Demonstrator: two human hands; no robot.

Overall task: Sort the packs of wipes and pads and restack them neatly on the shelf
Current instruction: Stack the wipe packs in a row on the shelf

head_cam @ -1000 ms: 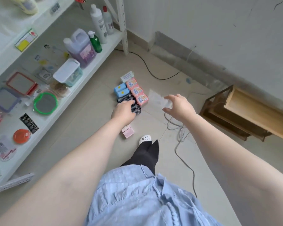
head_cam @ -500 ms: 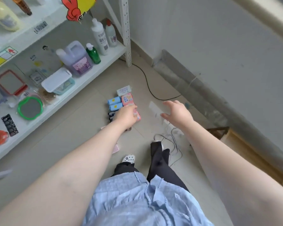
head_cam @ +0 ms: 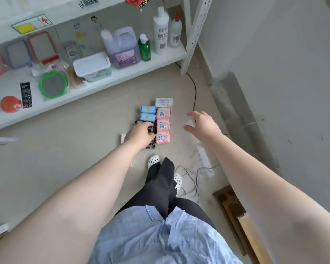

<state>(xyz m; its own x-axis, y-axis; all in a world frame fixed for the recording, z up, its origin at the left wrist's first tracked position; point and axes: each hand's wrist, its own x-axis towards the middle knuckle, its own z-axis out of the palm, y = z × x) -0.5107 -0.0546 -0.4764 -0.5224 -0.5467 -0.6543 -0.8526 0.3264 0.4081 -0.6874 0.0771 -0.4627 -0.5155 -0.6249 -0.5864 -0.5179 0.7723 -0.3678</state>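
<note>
Small packs lie in rows on the floor: a white pack (head_cam: 164, 102), two blue packs (head_cam: 148, 113), three pink packs (head_cam: 163, 125) in a column, and black packs (head_cam: 152, 129) beside them. My left hand (head_cam: 140, 135) reaches down and curls its fingers over the black packs, hiding most of them. A pale pink pack (head_cam: 123, 138) peeks out left of that hand. My right hand (head_cam: 202, 125) hovers above the floor to the right of the pink packs, fingers spread and holding nothing. The white shelf (head_cam: 126, 75) runs along the left.
The shelf holds a purple jug (head_cam: 122, 47), a green bottle (head_cam: 144, 48), white bottles (head_cam: 161, 31), a lidded box (head_cam: 92, 66) and framed mirrors (head_cam: 52, 85). A power strip (head_cam: 204, 157) with cables lies by my feet. A wooden crate (head_cam: 234, 208) sits at the lower right.
My left hand stays on the black packs and my right hand stays spread beside them. The view has swung toward the shelf, and the crate has slid to the lower right.
</note>
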